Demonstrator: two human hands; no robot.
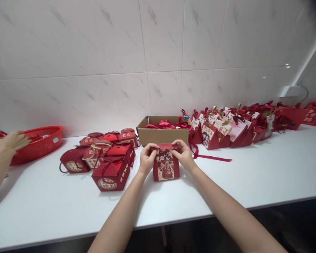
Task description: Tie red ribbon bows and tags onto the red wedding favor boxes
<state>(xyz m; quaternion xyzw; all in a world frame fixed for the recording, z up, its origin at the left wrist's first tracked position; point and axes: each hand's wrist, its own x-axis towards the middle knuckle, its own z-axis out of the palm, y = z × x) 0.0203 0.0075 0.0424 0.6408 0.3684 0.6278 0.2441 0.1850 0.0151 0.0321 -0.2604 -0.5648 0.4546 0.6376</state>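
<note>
A small red gift box [166, 167] with a printed picture of two costumed figures stands upright on the white table, near its front edge. Its top edge is pinched at the left corner by my left hand [149, 157] and at the right corner by my right hand [183, 154]. Both sets of fingers are closed on the box, thumbs on the front face. Just behind it is an open cardboard box [163, 136] holding dark red ribbons [165, 123]. One loose ribbon [213, 159] trails out over the table to the right.
Several red boxes with cord handles [112, 175] are grouped on the left. Many finished-looking red gift bags [210, 135] line the wall on the right. At far left, a co-worker's hand [12, 142] is over a red plastic basin [58, 133]. A tiled wall [94, 42] backs the table.
</note>
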